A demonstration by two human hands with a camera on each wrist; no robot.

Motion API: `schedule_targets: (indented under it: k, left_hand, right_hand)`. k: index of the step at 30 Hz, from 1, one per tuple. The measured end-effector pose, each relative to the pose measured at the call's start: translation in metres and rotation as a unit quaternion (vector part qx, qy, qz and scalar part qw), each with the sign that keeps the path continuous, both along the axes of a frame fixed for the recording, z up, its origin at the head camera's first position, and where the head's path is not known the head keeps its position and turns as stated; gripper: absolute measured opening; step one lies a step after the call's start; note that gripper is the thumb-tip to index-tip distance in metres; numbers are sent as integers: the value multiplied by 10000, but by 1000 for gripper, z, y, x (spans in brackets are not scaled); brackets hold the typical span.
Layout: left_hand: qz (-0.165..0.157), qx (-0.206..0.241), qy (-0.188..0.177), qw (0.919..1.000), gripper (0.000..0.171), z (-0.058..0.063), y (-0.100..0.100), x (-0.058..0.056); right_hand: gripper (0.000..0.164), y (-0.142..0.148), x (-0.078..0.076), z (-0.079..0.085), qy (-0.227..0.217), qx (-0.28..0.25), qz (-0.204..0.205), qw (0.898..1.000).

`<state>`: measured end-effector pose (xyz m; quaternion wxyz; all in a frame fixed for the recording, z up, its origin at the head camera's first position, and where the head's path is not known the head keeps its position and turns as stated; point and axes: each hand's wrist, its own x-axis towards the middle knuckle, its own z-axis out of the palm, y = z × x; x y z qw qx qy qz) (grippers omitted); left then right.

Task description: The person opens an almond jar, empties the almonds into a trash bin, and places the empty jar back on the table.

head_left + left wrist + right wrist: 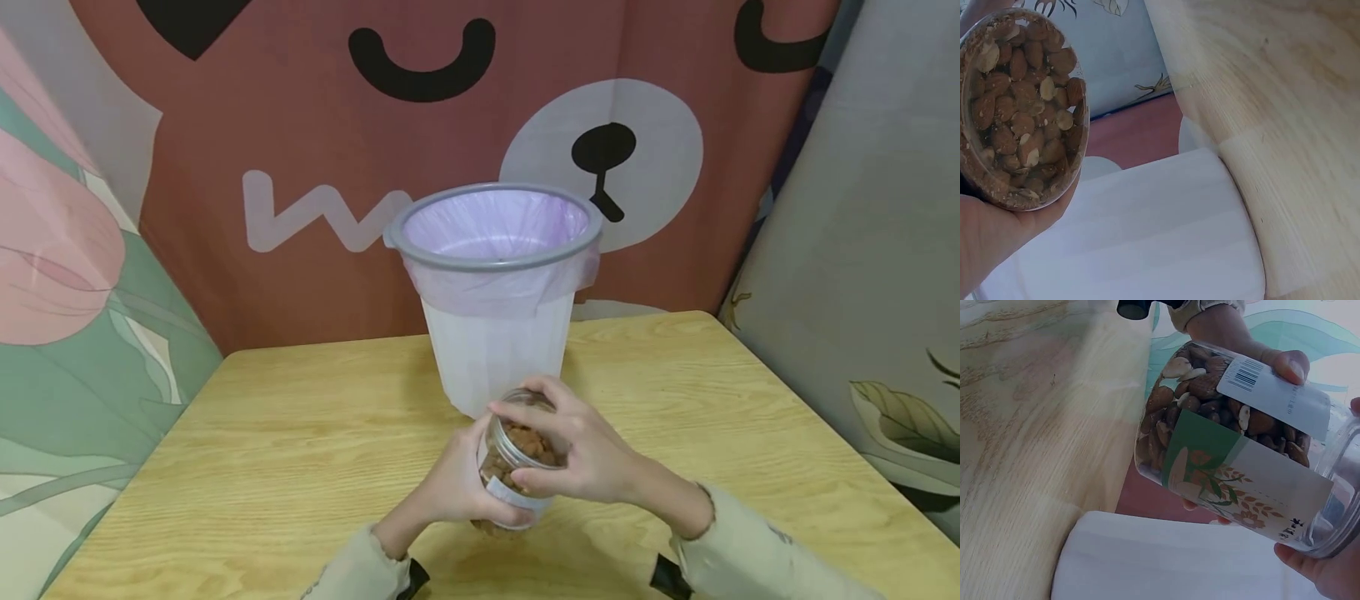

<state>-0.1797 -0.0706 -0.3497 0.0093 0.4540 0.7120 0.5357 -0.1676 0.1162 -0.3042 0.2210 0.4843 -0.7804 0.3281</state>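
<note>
A clear jar of almonds [528, 442] is tilted above the table, in front of the white bin. My left hand [453, 479] grips its body from the left, thumb across the lower side. My right hand [592, 450] curls its fingers and thumb round the jar's top end. In the left wrist view, almonds [1022, 119] show through the jar's bottom. The right wrist view shows the jar's side with a green and white label [1235, 478] and a barcode sticker [1272, 397]. Whether the lid has loosened cannot be made out.
Behind the jar, a white bin [495, 350] stands on the wooden table [330, 425]. Its grey rim [495, 265] holds a thin purple bag [487, 292] folded over the edge. Printed curtains [315, 142] hang behind and at both sides of the table.
</note>
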Motion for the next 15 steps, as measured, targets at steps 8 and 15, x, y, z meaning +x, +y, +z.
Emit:
schedule_targets:
  k: [8,15]
  left_hand:
    - [473,-349,-5,9983,85,2,-3,0]
    - [802,-377,-93,9960,87,3,-2,0]
  right_hand:
    - [63,8,2,12,-255,1017,-516,9931]
    - [72,12,8,30,129,1141,-1770,9775]
